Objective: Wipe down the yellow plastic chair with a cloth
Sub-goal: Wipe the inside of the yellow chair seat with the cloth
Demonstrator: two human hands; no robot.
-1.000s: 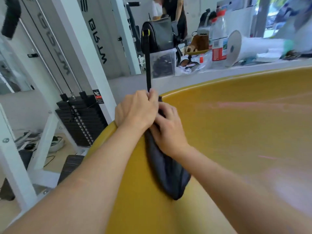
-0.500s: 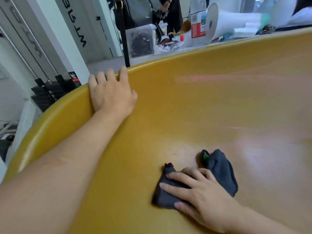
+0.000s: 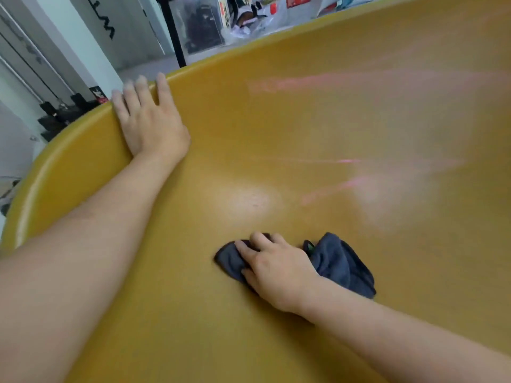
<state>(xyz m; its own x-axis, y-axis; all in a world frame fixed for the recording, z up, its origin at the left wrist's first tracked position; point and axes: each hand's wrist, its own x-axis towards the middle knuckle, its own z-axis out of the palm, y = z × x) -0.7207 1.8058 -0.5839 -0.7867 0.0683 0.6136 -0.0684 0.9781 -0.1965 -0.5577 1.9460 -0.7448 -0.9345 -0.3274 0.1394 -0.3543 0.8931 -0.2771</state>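
Note:
The yellow plastic chair (image 3: 345, 120) fills most of the view, its glossy curved shell seen from close up. My left hand (image 3: 149, 120) lies on the shell at its upper left rim, with the fingers hooked over the edge. My right hand (image 3: 276, 268) presses flat on a dark grey cloth (image 3: 340, 264) low in the seat. The cloth bunches out to the right of the hand, and a corner pokes out to the left under my fingertips.
Behind the chair's rim stand a white gym machine frame (image 3: 83, 45) with a black weight stack (image 3: 60, 114), a black post (image 3: 172, 31) and a clear plastic box (image 3: 199, 26). Cluttered items lie on a surface at the top.
Both hands held the cloth at the chair's rim a second ago. My right hand then brought it down into the seat, while my left hand stayed on the rim. The camera has moved closer.

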